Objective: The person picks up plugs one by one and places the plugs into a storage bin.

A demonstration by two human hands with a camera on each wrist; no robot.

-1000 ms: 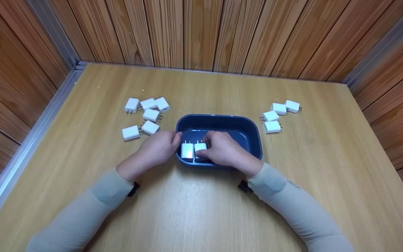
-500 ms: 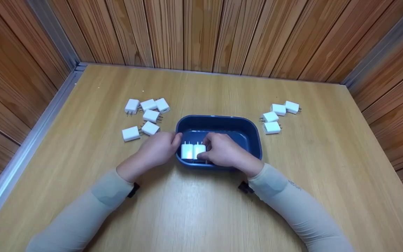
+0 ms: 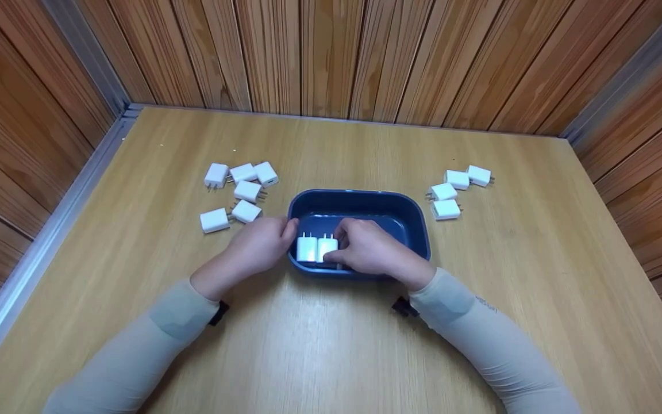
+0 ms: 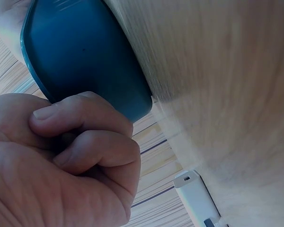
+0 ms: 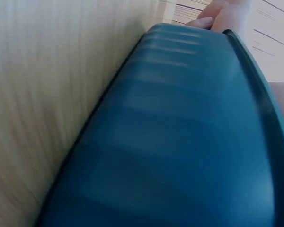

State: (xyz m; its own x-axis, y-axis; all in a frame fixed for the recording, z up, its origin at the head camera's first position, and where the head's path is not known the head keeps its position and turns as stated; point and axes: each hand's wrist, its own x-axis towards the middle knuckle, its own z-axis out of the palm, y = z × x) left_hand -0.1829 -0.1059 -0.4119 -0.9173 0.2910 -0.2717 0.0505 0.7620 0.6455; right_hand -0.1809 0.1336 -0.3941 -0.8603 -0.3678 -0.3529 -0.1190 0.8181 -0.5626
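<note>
A dark blue plastic box (image 3: 365,201) with rounded corners sits on the table. Two white plug chargers (image 3: 307,249) stand side by side in its near left corner, prongs pointing to the far side. My right hand (image 3: 371,247) reaches over the near wall and pinches the right-hand charger (image 3: 325,248) between thumb and fingers. At the box's left end, my left hand (image 3: 261,244) grips the rim, its thumb at the inner edge. The left wrist view shows its fingers (image 4: 92,113) curled against the outer wall. That wall hides the right hand's fingertips in the right wrist view.
Several white chargers (image 3: 247,191) lie loosely grouped on the table left of the box. Another several chargers (image 3: 445,209) lie to its right. A wood-panelled wall (image 3: 331,57) rises behind the table, and metal edging (image 3: 101,167) runs along the left side.
My right hand has shifted the pinched charger slightly left, closing the gap to the other charger. Over the last half second both hands stay nearly still.
</note>
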